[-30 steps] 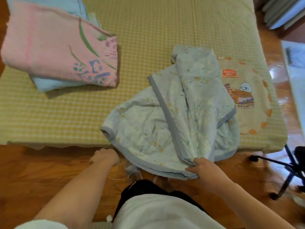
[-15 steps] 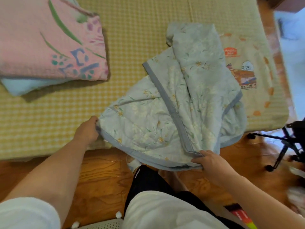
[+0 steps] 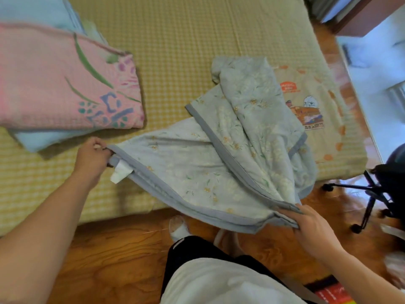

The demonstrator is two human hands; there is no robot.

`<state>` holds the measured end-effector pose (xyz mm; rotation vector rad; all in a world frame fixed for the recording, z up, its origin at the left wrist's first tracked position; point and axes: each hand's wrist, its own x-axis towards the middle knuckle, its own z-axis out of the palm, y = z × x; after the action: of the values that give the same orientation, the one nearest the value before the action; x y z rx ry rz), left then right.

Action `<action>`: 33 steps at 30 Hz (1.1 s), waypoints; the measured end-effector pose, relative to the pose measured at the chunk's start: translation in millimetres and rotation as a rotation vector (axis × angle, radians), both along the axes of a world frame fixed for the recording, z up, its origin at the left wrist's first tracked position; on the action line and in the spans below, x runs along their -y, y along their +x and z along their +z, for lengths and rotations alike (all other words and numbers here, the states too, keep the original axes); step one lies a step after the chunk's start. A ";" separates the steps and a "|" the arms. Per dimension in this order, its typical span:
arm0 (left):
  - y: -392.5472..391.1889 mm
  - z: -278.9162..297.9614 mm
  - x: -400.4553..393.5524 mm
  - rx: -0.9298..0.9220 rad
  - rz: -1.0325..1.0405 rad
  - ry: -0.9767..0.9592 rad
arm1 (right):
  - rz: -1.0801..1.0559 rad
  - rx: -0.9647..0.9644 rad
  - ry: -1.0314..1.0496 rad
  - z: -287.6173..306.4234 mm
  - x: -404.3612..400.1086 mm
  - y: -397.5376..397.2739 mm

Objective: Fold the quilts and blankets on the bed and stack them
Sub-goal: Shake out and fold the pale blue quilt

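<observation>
Bed (image 3: 197,29), covered in a yellow checked sheet, fills the far and middle of the view; its near edge runs across the lower left, with wooden floor (image 3: 109,249) beyond it. Stack of folded blankets (image 3: 65,84), pink on top of pale blue, lies at the far left of the bed. Light blue flowered quilt (image 3: 219,163), the piece in hand, lies crumpled right of centre, its near part hanging past the bed's near edge and its far end bunched beside a printed picture on the sheet. Left hand (image 3: 93,157) pinches the grey-bound corner at the quilt's left, just near the stack; right hand (image 3: 311,227) grips the bound edge at the near right, over the floor. The hands are well apart, and the edge between them is drawn almost straight.

Step in hand, as judged: spreading the quilt by one edge before folding; two pieces appear already folded and stacked. The next move likely calls for lifting and shaking the bunched far end flat, then bringing the two held corners to the opposite edge.

Open room: bare sheet lies far of the quilt and between it and the stack. A chair base (image 3: 361,194) stands on the floor near the bed's right corner, close to the right arm's swing
</observation>
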<state>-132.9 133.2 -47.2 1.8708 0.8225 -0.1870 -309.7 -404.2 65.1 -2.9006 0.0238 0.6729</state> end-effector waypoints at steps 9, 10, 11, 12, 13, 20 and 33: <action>30.7 94.4 -62.7 0.115 0.468 -0.167 | 0.241 0.203 0.013 23.9 -24.6 -4.8; 26.6 88.4 -58.9 0.091 0.544 -0.160 | 0.323 0.193 0.027 20.5 -34.1 -1.5; 17.2 80.0 -48.7 -0.016 0.540 -0.183 | 0.398 0.179 0.034 17.4 -44.2 2.9; 1.3 71.0 -33.2 -0.146 0.479 -0.234 | 0.475 0.153 0.041 13.0 -54.1 7.4; -17.5 62.8 -9.9 -0.282 0.389 -0.283 | 0.555 0.118 0.043 8.1 -63.9 11.1; -178.9 47.9 172.8 -0.877 -0.223 -0.818 | 0.755 -0.147 0.101 -17.6 -99.2 21.1; -209.5 70.0 294.1 -0.403 0.609 -0.856 | 1.042 -0.098 0.253 -14.5 -95.7 28.6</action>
<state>-342.4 -161.0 22.8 0.7442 1.2913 -0.4528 -281.1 -308.5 50.6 -2.4508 -1.4948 0.8408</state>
